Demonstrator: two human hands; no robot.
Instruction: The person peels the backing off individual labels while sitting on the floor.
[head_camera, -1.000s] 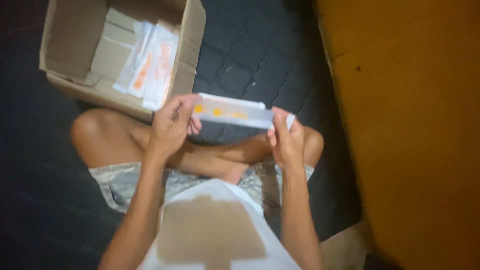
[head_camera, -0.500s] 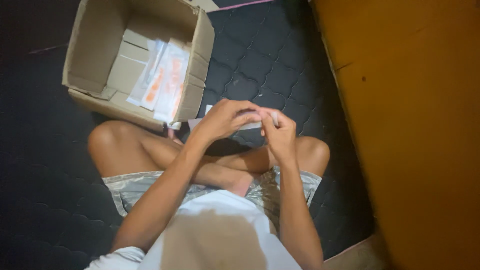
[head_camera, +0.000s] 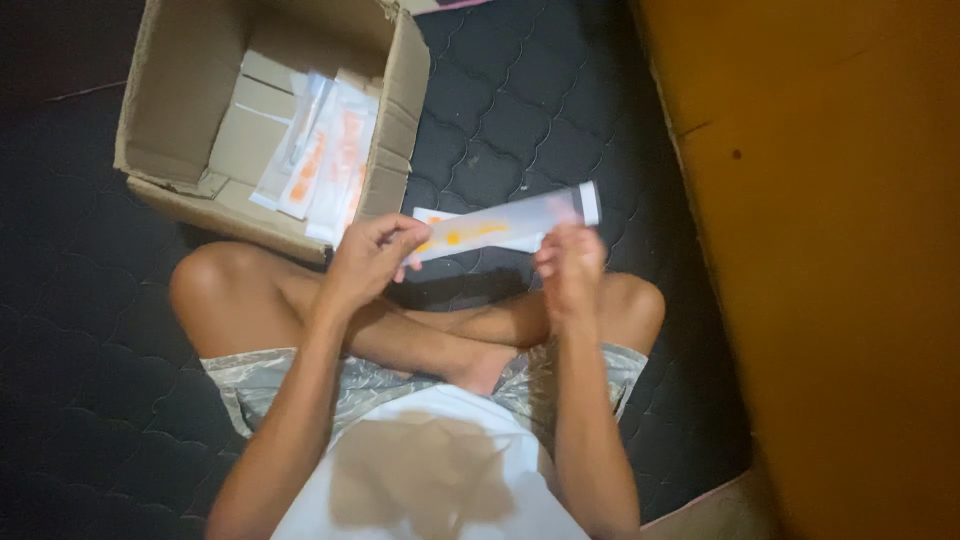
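I sit cross-legged on a dark quilted mat. Between both hands I hold a long clear plastic packet (head_camera: 497, 224) with orange and white contents, stretched level above my knees. My left hand (head_camera: 367, 258) pinches its left end. The right end of the packet is gripped by my right hand (head_camera: 570, 264), and it sticks out a little past the fingers. An open cardboard box (head_camera: 180, 110) stands just beyond my left knee, with several similar clear packets (head_camera: 325, 160) lying inside it.
An orange-brown wooden surface (head_camera: 830, 250) runs along the whole right side. The dark quilted mat (head_camera: 510, 110) covers the floor around me. My bare knees (head_camera: 215, 285) lie under the hands.
My hands, close together half a second ago, have spread apart and the packet is stretched out between them again. The view has shifted, so the box sits nearer the middle.
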